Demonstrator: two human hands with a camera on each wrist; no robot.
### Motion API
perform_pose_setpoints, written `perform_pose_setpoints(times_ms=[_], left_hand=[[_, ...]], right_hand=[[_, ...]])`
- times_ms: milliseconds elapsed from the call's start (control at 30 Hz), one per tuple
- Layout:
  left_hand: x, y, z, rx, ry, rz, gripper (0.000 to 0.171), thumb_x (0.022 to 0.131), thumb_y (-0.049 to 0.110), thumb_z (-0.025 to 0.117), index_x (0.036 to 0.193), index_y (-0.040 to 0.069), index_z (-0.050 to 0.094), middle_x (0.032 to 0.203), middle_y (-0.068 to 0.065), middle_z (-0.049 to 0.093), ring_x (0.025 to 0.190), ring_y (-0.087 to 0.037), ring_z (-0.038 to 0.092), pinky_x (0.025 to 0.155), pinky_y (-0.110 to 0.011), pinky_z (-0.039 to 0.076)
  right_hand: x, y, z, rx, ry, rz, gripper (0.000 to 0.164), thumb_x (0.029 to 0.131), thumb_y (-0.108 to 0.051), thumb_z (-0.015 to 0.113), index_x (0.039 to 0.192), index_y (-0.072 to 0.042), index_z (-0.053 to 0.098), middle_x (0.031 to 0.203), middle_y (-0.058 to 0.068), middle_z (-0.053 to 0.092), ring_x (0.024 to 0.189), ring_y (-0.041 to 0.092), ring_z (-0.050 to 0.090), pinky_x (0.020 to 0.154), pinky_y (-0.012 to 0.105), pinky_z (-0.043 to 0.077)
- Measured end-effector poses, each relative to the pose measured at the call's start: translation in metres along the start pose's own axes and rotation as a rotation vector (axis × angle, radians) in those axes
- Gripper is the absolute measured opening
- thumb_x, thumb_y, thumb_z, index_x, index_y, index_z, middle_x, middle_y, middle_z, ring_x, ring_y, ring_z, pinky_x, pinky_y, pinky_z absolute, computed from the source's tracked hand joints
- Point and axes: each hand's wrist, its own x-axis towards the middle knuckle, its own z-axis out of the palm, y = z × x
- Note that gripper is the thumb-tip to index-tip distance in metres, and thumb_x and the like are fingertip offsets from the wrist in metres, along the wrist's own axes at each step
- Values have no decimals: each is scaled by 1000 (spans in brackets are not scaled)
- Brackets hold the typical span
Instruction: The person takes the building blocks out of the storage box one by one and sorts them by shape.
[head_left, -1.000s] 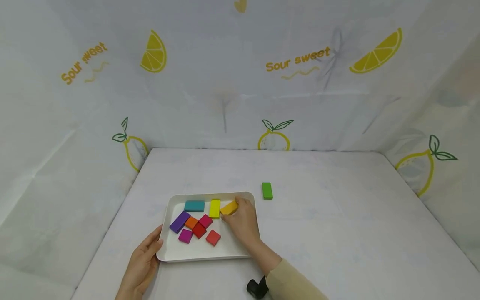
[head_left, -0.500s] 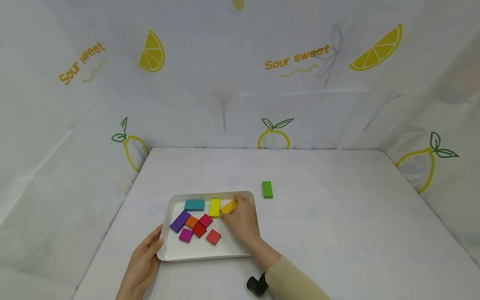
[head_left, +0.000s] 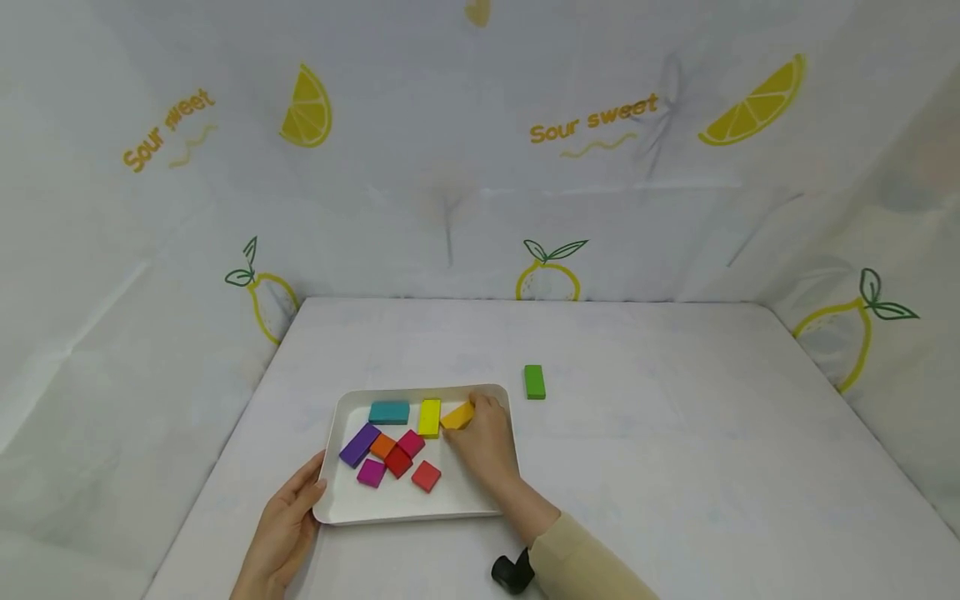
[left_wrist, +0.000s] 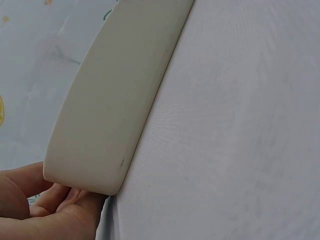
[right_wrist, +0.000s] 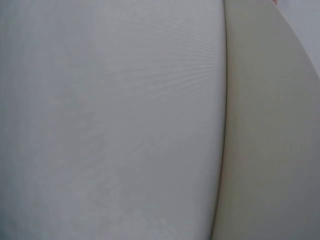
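Observation:
A white tray (head_left: 405, 505) lies on the table and holds several coloured wooden blocks. At its left side my left hand (head_left: 285, 525) grips the wall; the left wrist view has the thumb by the rim and the fingers (left_wrist: 75, 215) around the tray's corner. Inside the tray's right end, my right hand (head_left: 486, 442) pinches a yellow-orange block (head_left: 457, 416) between thumb and fingers. Just left of that block is a bright yellow block (head_left: 430, 418). The right wrist view has only the tray's outer wall (right_wrist: 265, 130) and the tablecloth, without the hand.
Also in the tray are a teal block (head_left: 389, 412), a purple block (head_left: 360, 445), an orange cube (head_left: 383, 447) and several red and pink cubes. Beyond the tray's right corner lies a green block (head_left: 534, 382). A black object (head_left: 512, 575) is beside the right sleeve.

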Motion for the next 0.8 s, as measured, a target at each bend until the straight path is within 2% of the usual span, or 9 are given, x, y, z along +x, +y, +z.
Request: perform_pose_setpoints(times_ms=[133,367,800], left_hand=[[-1,-1,0,-4,13,-13,69,104,24,50,158,3,12,167,-17,4,111,26,43,100,2,40],[0,0,1,1,10,-27,69,104,26,51,158,6,14,168,-13,5,116,26,42,101,2,38],[0,-1,1,-6,25,-19,69,104,25,51,158,4,14,167,-16,5,113,25,44,100,1,40]], right_hand=[[-1,0,0,0,-10,3,59,79,-16,82,131,0,59,125,15,62,107,26,59,98,38,59],[-3,-1,-1,-29,-1,-5,58,80,-14,82,132,-2,59,123,14,65,106,25,60,96,36,60],[-6,-3,-2,-32,20,1,59,81,-13,80,133,-1,58,127,14,63,112,26,60,98,38,59]])
